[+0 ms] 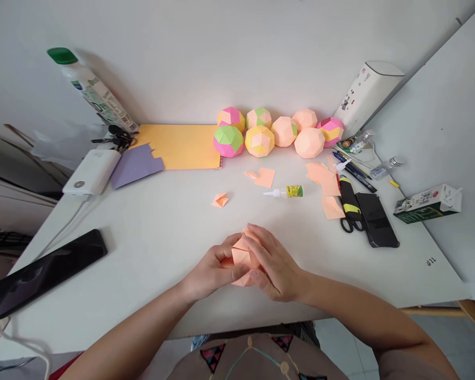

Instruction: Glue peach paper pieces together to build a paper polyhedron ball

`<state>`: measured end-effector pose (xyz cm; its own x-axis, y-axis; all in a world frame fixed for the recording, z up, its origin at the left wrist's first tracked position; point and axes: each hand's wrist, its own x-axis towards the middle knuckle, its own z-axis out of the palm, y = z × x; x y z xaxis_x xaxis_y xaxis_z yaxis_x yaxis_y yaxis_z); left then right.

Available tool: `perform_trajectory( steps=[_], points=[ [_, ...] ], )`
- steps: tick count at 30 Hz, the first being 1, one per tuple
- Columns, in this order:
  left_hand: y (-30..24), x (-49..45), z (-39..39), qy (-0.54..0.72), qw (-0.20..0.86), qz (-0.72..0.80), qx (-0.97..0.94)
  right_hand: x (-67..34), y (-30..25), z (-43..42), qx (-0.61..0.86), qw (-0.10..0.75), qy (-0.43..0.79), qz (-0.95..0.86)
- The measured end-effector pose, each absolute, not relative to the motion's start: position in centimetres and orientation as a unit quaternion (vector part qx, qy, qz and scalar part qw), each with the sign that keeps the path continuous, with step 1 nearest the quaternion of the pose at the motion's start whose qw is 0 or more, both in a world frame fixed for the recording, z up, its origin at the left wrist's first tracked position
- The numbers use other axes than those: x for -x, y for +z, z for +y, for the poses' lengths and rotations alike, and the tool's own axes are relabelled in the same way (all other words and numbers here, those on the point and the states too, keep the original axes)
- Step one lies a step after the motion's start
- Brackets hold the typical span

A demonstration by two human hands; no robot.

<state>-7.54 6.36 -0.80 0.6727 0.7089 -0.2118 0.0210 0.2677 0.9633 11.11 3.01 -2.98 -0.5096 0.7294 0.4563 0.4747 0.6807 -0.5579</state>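
Note:
Between my hands, near the front edge of the white table, is a peach paper polyhedron ball (pixel 242 257) with a gap showing on its left side. My left hand (pixel 214 266) grips it from the left, thumb across the front face and fingers at the gap. From the right, my right hand (pixel 275 264) wraps around it with fingers over the top. A small folded peach paper piece (pixel 220 200) lies beyond my left hand. Farther off, a small glue bottle (pixel 287 191) rests on its side, its white nozzle pointing left.
Several finished paper balls (pixel 260 141) line the wall. Peach paper scraps (pixel 324 179), scissors (pixel 352 208) and a phone (pixel 377 219) lie at right. At left are a black phone (pixel 49 272), a white power bank (pixel 92 172), purple paper (pixel 136 166) and a yellow sheet (pixel 186 145).

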Motion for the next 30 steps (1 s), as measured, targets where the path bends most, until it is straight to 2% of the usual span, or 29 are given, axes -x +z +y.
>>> perform_trajectory(
  steps=[6, 16, 25, 30],
  points=[
    [-1.4, 7.8, 6.2, 0.250, 0.739, 0.349, -0.519, -11.9, -3.8, 3.2, 0.374, 0.363, 0.226, -0.823],
    [-1.9, 8.0, 6.6, 0.305, 0.758, 0.372, -0.441, -13.7, -5.1, 5.0, 0.501, 0.432, 0.481, -0.575],
    [-2.8, 7.7, 6.8, 0.317, 0.743, 0.359, -0.467, -12.8, -4.2, 4.5, 0.416, 0.447, 0.472, -0.635],
    [-1.8, 7.5, 7.3, 0.310, 0.742, 0.342, -0.487, -13.1, -4.3, 4.6, 0.428, 0.439, 0.521, -0.594]
  ],
)
